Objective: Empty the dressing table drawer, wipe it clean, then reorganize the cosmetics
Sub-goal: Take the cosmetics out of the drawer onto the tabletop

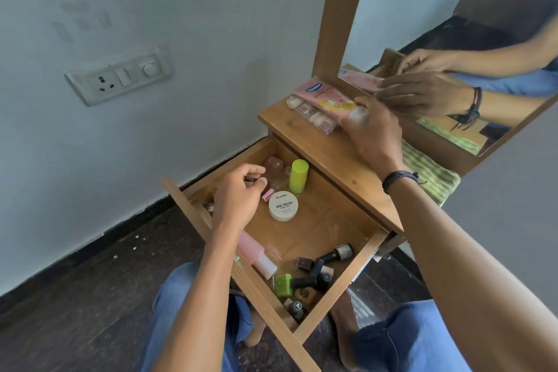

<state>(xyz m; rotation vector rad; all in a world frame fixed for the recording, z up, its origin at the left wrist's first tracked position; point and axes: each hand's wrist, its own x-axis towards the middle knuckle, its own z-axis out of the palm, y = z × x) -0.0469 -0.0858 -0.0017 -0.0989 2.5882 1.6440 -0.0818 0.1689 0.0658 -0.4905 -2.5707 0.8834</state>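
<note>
The wooden drawer [359, 266] is pulled open below the dressing table top [329, 157]. Inside lie a white nail polish remover tub [283, 206], a lime green tube [298, 176], a pink bottle [256, 254] and several nail polish bottles [314, 278] at the near end. My left hand [238, 196] is inside the drawer and pinches a small dark item, too small to identify. My right hand [374, 133] is up on the table top, gripping the white cap of a pink tube [326, 95]. A clear case of press-on nails [311, 113] lies beside that tube.
A mirror [471, 39] in a wooden frame stands behind the table top and reflects my hands. A green striped cloth [428, 172] lies at the right of the top. A switch plate [117, 75] is on the wall at left. My knees flank the drawer.
</note>
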